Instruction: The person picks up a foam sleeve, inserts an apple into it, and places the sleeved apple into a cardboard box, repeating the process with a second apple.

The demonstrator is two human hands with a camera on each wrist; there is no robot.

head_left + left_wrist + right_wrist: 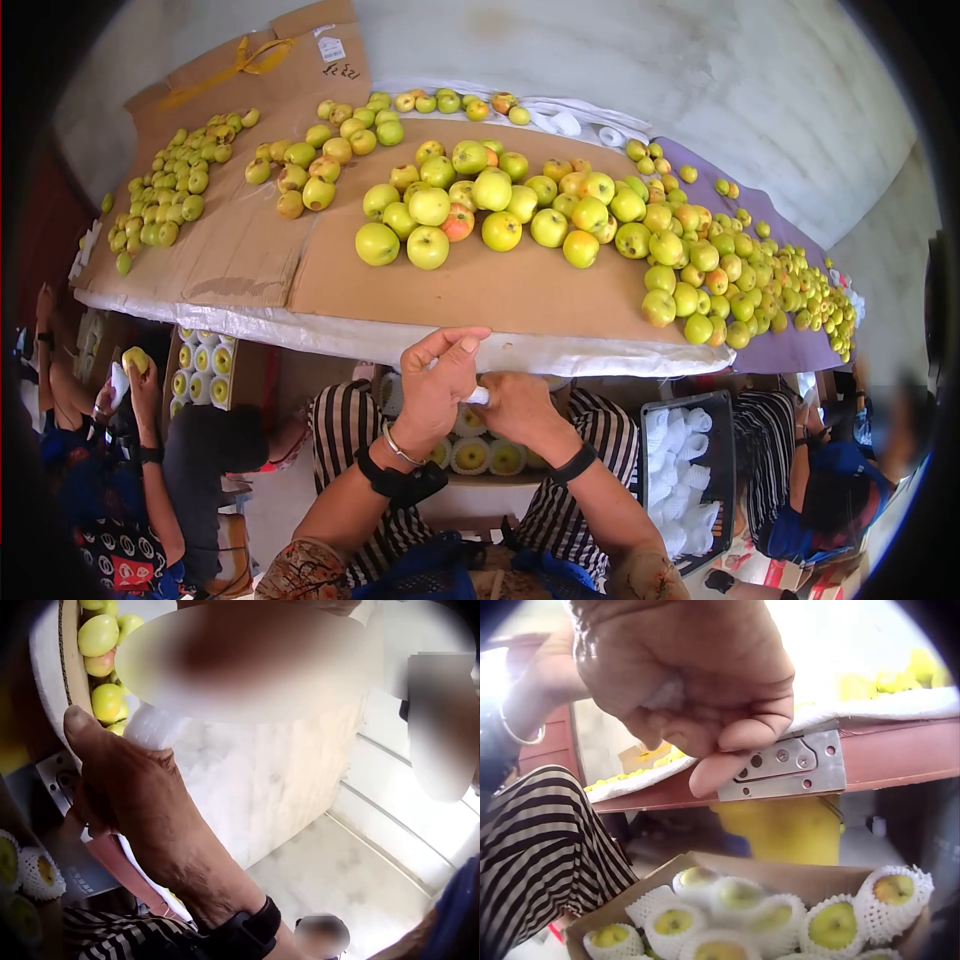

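Both hands are close together over my lap, just in front of the table edge, with a white foam fruit net [477, 396] between them. My right hand [522, 408] curls its fingers round the net. In the left wrist view the net [154, 727] sticks out beside the right hand's [142, 795] thumb; in the right wrist view a bit of white shows inside its palm [686, 679]. My left hand [440, 380] meets the net's other end, its thumb and forefinger lying together on top. Its remaining fingers are hidden, and I cannot tell whether they grip the net.
Piles of yellow-green apples [490, 190] lie on a cardboard-covered table [400, 290]. Below my hands is a box of net-wrapped apples [832, 926]. A black crate [722, 450] of foam nets stands at right. People sit either side; the left one holds an apple [135, 360].
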